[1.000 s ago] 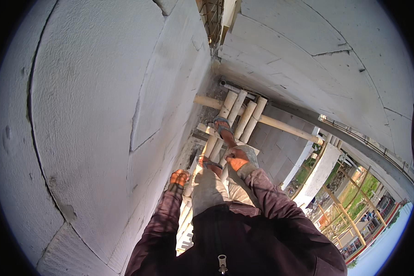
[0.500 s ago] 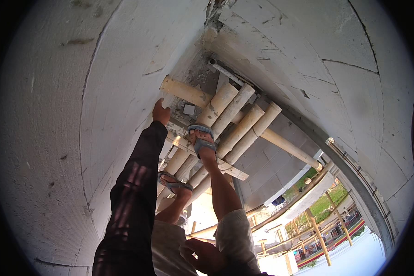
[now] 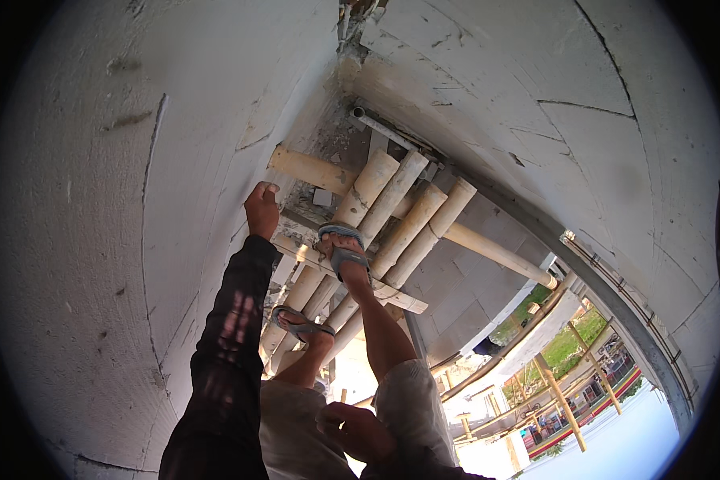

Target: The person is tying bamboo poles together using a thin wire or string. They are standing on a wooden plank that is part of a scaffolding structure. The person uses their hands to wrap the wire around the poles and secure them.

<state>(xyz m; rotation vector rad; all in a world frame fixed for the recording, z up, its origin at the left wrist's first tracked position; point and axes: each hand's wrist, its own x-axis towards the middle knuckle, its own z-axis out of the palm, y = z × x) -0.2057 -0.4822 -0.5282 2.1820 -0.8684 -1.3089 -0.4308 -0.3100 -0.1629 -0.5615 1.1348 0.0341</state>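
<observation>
My left hand (image 3: 262,210) is closed, thumb toward the fingers, beside the pale left wall (image 3: 200,176); its palm is hidden and nothing sticks out of it. Past it lies the end of a bamboo crosspiece (image 3: 304,166). Low in front of my shorts (image 3: 292,428), my right hand (image 3: 358,430) is in shadow with its fingers curled in, and no object shows in it. My feet, in grey sandals (image 3: 348,258), stand on a row of thick bamboo poles (image 3: 390,192) and a light wooden plank (image 3: 404,298).
Another block wall (image 3: 520,104) rises on the right, meeting the left one in a rough corner. A grey pipe (image 3: 384,126) lies there. Gaps show between the poles. Far below at the right are bamboo scaffold posts (image 3: 560,400) and grass (image 3: 582,344).
My left hand has moved slightly down and left, its fingers now more curled. The view has shifted a little; my right hand stays low by my lap, and my feet keep their place.
</observation>
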